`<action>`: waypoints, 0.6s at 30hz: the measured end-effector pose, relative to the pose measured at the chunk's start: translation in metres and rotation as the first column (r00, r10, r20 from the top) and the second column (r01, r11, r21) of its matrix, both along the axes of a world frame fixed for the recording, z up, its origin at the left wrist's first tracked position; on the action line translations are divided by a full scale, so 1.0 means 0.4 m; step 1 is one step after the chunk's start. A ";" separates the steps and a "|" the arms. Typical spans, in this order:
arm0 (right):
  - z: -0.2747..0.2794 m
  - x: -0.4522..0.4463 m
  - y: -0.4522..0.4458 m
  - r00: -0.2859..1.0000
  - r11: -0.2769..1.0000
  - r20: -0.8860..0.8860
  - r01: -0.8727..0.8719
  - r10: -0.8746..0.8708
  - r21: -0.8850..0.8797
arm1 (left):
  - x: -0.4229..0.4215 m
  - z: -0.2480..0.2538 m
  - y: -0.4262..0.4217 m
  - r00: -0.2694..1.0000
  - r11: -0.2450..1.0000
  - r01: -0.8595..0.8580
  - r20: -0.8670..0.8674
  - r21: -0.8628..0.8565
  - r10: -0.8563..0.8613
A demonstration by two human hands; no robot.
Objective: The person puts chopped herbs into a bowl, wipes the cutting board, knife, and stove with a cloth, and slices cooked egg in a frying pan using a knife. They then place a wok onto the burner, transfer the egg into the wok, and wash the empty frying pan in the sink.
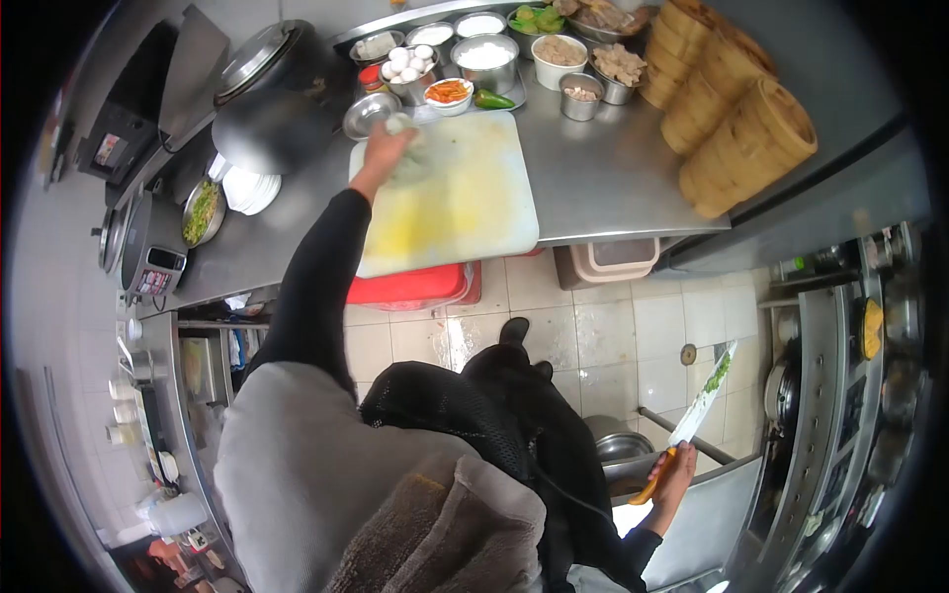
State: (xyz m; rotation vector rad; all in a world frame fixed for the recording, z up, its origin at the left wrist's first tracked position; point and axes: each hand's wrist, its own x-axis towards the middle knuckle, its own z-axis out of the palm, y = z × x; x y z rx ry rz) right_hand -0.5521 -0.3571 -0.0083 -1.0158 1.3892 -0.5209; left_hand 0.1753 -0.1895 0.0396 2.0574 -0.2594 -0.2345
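Note:
On the upper left of the white cutting board (474,188), my left hand (384,156) is closed around a pale cloth, partly blurred (403,148). The board has a yellow stain and a damp streak. Beside that hand is a shallow metal bowl (358,119). At the lower right, my right hand (674,474) grips the orange handle of a knife (700,407). Its long blade points up and away from me, with chopped green bits stuck on it. The knife is held away from the board, over the floor and a metal counter.
Behind the board stand a bowl of eggs (408,64), a bowl of red slices (448,93), a green pepper (493,100) and metal pots. Bamboo steamers (751,148) stack at the right. A wok of chopped greens (203,212) and white plates (250,190) are left.

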 end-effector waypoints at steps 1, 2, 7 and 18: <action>0.005 0.006 0.003 1.000 1.000 -0.020 0.002 -0.002 0.000 | 0.042 -0.049 -0.007 1.000 1.000 0.011 -0.008 0.000 -0.011; 0.010 0.014 0.004 0.999 1.000 -0.031 0.012 -0.012 -0.002 | 0.098 -0.152 -0.020 0.976 0.960 -0.048 0.219 0.275 -0.014; 0.026 0.064 -0.036 0.997 1.000 -0.079 0.024 -0.024 -0.003 | -0.137 -0.323 -0.292 0.906 0.945 0.133 0.351 0.299 -0.238; 0.028 0.162 -0.129 0.994 0.999 -0.104 0.023 -0.019 0.041 | -0.230 -0.068 -0.171 0.492 0.516 0.825 -0.160 -0.229 -0.856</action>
